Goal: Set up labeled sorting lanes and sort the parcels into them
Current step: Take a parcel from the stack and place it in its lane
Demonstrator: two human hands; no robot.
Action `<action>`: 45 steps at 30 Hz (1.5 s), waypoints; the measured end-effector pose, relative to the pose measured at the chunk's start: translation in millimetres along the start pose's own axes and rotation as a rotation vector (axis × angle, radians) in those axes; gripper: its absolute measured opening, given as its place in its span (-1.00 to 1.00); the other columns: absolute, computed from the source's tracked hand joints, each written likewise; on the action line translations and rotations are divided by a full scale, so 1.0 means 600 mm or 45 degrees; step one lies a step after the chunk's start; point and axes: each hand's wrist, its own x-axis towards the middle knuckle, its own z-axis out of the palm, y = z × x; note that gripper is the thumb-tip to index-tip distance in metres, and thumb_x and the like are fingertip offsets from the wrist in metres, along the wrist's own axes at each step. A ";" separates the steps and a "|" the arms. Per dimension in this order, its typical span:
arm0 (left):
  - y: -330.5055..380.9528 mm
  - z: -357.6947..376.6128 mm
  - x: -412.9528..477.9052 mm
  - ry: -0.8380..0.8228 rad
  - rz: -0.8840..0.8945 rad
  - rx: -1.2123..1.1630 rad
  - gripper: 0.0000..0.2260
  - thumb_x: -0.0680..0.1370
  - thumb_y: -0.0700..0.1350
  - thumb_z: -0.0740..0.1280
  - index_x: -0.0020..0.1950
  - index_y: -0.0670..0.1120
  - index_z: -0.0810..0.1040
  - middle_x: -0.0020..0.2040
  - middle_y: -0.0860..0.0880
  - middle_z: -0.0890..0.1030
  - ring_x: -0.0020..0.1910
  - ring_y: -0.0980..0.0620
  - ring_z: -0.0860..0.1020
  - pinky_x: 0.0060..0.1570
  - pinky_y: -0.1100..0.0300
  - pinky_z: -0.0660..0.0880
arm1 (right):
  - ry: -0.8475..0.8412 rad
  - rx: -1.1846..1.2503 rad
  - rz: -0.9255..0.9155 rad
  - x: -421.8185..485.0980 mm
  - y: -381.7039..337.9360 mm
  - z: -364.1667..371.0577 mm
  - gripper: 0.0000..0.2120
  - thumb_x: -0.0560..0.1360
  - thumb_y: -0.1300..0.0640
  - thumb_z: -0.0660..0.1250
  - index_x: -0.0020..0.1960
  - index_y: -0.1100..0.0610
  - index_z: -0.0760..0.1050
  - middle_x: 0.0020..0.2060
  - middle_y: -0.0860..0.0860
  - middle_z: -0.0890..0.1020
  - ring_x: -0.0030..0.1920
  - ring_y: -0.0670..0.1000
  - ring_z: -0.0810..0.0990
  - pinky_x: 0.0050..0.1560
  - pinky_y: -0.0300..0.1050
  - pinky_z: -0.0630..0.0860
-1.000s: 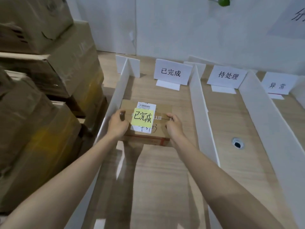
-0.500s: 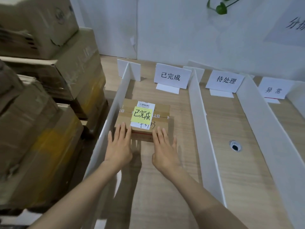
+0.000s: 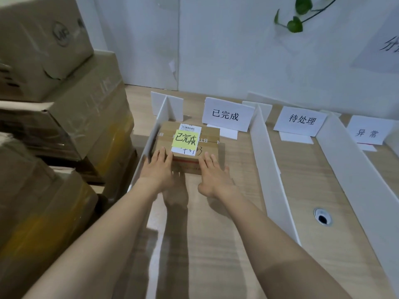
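A small brown parcel lies flat in the leftmost lane, close to the left white divider. It carries a white shipping label and a yellow sticky note with handwriting. My left hand and my right hand press with straight fingers against the parcel's near edge. The lane's white label card stands just behind the parcel. Two more label cards stand at the backs of the middle lane and the right lane.
Large cardboard boxes are stacked high along the left, beyond the divider. White dividers separate the lanes on the wooden table. A round cable hole sits in the middle lane. Plant leaves hang on the wall.
My hands let go of the parcel's sides, flattened behind it and pushed it farther back along the left lane toward its label card.
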 end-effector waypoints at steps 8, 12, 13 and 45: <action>-0.013 -0.010 0.053 0.043 0.038 0.196 -0.39 0.60 0.00 0.10 0.56 -0.10 -0.12 0.56 -0.16 -0.07 0.54 -0.11 -0.09 0.49 -0.15 -0.14 | 0.005 0.011 0.002 0.043 0.000 -0.021 -0.23 0.48 0.19 0.15 0.57 0.10 -0.20 0.56 0.01 -0.21 0.55 0.03 -0.24 0.45 0.30 -0.11; -0.017 -0.028 0.052 -0.010 0.062 0.197 -0.39 0.58 -0.02 0.13 0.56 -0.08 -0.08 0.56 -0.16 -0.02 0.54 -0.09 -0.03 0.46 -0.14 -0.14 | -0.034 -0.025 0.015 0.048 -0.001 -0.036 -0.29 0.51 0.18 0.13 0.57 0.09 -0.13 0.56 0.01 -0.14 0.55 0.04 -0.17 0.45 0.34 -0.10; -0.017 -0.035 0.049 -0.024 0.069 0.168 -0.40 0.57 -0.05 0.14 0.55 -0.07 -0.05 0.55 -0.15 0.04 0.53 -0.09 0.01 0.46 -0.14 -0.12 | -0.039 -0.021 0.027 0.048 -0.002 -0.042 -0.31 0.52 0.17 0.13 0.57 0.08 -0.09 0.57 0.01 -0.10 0.55 0.05 -0.13 0.45 0.35 -0.08; 0.065 -0.224 -0.589 0.758 0.202 -0.589 -0.62 0.63 -0.09 0.10 0.43 -0.16 0.32 0.41 -0.14 0.38 0.40 -0.10 0.31 0.37 0.03 0.25 | 0.761 1.012 -0.225 -0.572 -0.138 -0.160 -0.69 0.61 0.12 0.14 0.33 0.09 0.41 0.29 0.00 0.49 0.30 0.01 0.42 0.11 -0.23 0.28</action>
